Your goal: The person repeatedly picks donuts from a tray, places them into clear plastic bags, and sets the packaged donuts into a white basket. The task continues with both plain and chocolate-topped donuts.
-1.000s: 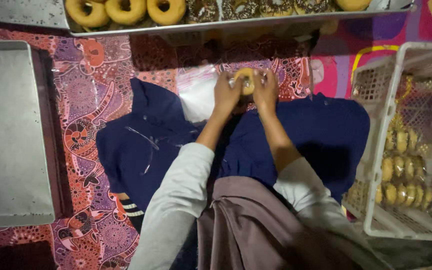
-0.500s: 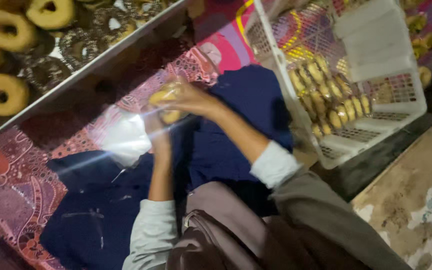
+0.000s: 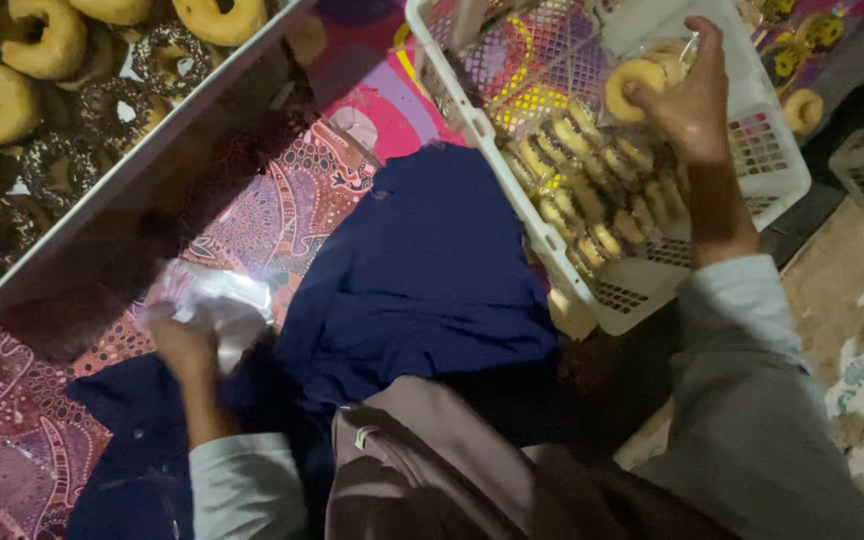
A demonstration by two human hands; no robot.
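The right hand (image 3: 694,105), earlier beside the left, is now pinching a bagged round donut (image 3: 635,80) over the white lattice basket (image 3: 592,290); the left hand (image 3: 184,345) is gripping crinkly plastic bags (image 3: 217,300)

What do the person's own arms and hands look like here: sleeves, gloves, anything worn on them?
Both hands are bare: no gloves, and no rings or watch that I can make out. The left hand comes out of a pale grey-blue long sleeve with a plain cuff. The right hand has the same pale cuff under a looser grey-brown outer sleeve.
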